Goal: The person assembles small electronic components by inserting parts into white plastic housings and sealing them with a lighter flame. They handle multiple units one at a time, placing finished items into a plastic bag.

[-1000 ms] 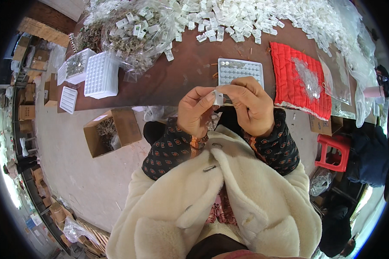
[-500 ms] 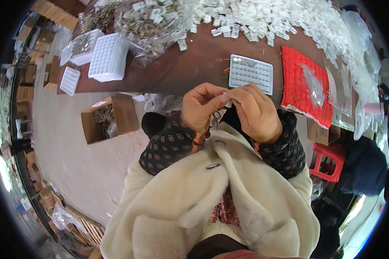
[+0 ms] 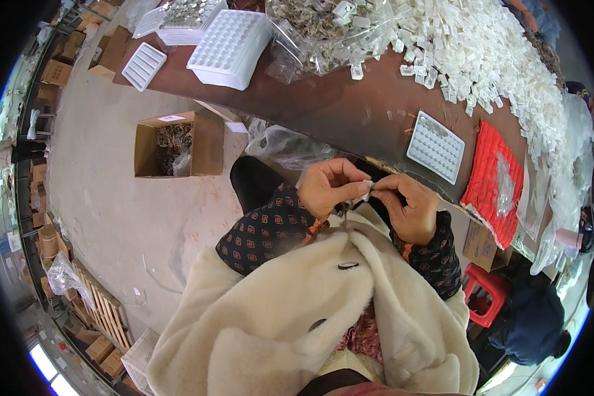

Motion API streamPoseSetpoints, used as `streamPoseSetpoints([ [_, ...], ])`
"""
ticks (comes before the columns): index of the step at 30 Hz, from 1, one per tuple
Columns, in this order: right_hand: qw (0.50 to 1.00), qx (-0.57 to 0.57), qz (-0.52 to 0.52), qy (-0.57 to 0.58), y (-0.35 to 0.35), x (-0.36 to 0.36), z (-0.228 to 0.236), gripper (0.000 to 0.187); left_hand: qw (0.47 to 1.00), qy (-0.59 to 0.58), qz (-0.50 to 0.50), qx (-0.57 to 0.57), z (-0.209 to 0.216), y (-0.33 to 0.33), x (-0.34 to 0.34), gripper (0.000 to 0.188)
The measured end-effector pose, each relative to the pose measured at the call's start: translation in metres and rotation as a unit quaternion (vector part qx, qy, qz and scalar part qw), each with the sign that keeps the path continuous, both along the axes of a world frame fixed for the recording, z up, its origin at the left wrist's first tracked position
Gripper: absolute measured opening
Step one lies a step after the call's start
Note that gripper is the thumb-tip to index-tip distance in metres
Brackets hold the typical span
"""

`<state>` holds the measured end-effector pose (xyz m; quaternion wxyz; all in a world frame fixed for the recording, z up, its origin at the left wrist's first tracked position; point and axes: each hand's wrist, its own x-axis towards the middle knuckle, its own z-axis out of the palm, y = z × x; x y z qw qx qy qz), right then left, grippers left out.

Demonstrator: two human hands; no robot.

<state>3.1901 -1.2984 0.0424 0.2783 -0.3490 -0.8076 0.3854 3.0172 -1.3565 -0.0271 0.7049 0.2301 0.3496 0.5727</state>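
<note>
Two bare hands meet just off the near edge of the desk point(image 3: 363, 99). The left hand point(image 3: 329, 191) pinches a small pale piece point(image 3: 367, 191). The right hand point(image 3: 410, 208) pinches its right side (too tiny to see well). They seem to be fixing it, so the next move calls for steady fingers. Further right, a white tray point(image 3: 435, 146) lies by that edge.

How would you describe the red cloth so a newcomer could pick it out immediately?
Find the brown table; beyond the right hand lies a pale gridded tray. Just right of this tray is the red quilted cloth, the only big red thing there.
</note>
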Motion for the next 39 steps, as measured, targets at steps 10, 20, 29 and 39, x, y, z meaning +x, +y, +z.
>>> streamPoseSetpoints([
  [10,0.981,-0.115,0.157,-0.017,0.017,-0.035,-0.095,0.025,0.889,0.375,0.202,0.167,0.099,0.066,-0.103,0.017],
  [20,0.952,0.072,0.204,-0.214,0.063,-0.157,-0.282,0.023,0.696,0.463,0.365,0.410,0.057,0.029,-0.120,0.012],
  [29,0.881,0.065,0.381,-0.273,0.058,-0.117,-0.325,0.011,0.802,0.577,0.146,-0.054,-0.136,-0.037,-0.119,0.024],
  [39,0.889,0.045,0.323,-0.322,0.036,-0.082,-0.313,0.012,0.588,0.742,-0.272,-0.169,-0.400,0.109,-0.111,0.026],
])
